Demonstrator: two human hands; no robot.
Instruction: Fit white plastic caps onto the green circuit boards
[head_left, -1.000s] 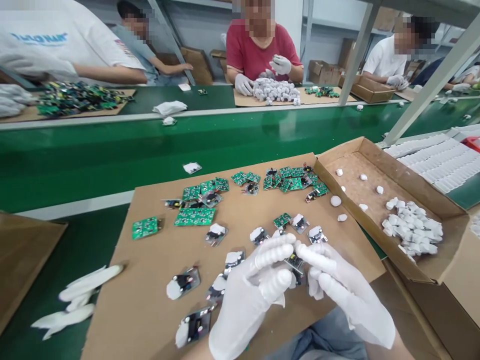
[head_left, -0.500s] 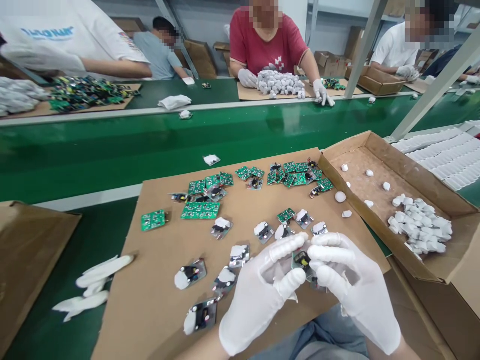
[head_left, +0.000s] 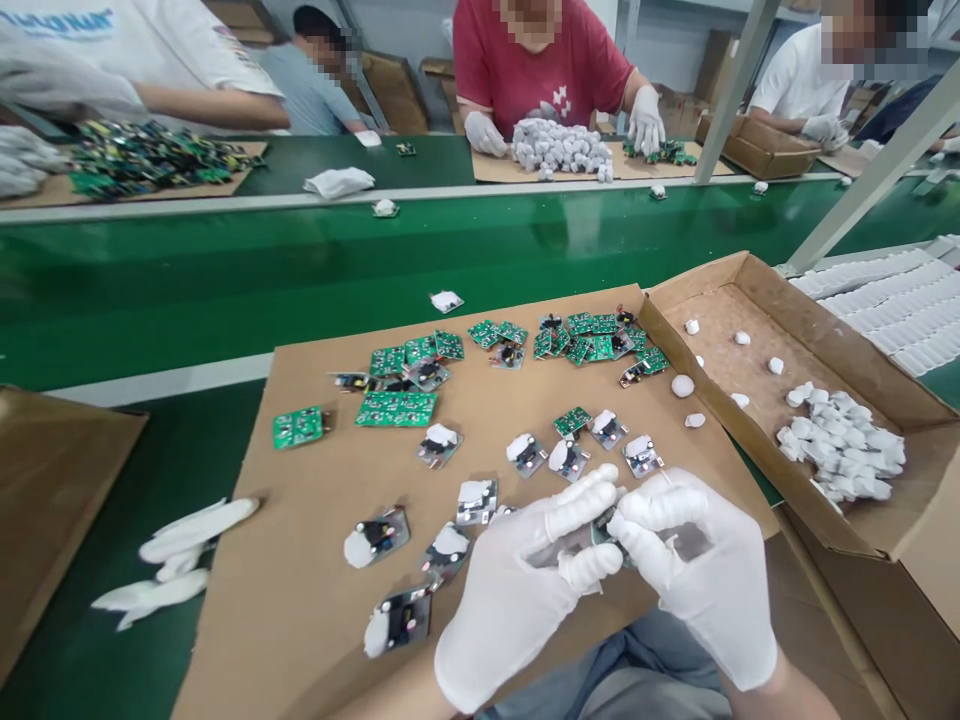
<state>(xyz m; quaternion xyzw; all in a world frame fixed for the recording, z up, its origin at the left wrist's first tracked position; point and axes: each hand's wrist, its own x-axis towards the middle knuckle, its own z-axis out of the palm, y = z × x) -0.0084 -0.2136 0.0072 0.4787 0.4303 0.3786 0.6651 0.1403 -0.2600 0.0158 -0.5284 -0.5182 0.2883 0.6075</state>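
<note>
a: over the near edge of the cardboard sheet [head_left: 315, 600], what are the hands doing?

b: i'm seeing both gloved hands pressing together there. the left hand [head_left: 517, 590] and the right hand [head_left: 705, 575] are pinching one small circuit board [head_left: 604, 528] between their fingertips; most of it is hiding behind the gloves, so i'm only catching a dark sliver.

a: and around them?

b: more boards with white caps [head_left: 442, 445] are lying on the sheet just beyond and left of the hands. loose green boards [head_left: 592, 345] are clustering at the sheet's far edge. off its right edge an open carton [head_left: 885, 525] is holding a heap of white caps [head_left: 844, 445]. off its left side, white gloves [head_left: 172, 555] are lying on the green surface.

a: anyone else?

b: beyond the sheet, across the green conveyor belt [head_left: 225, 280], a person in a red shirt [head_left: 544, 70] is working at a pile of white parts [head_left: 559, 150]; those hands are well apart from mine.
</note>
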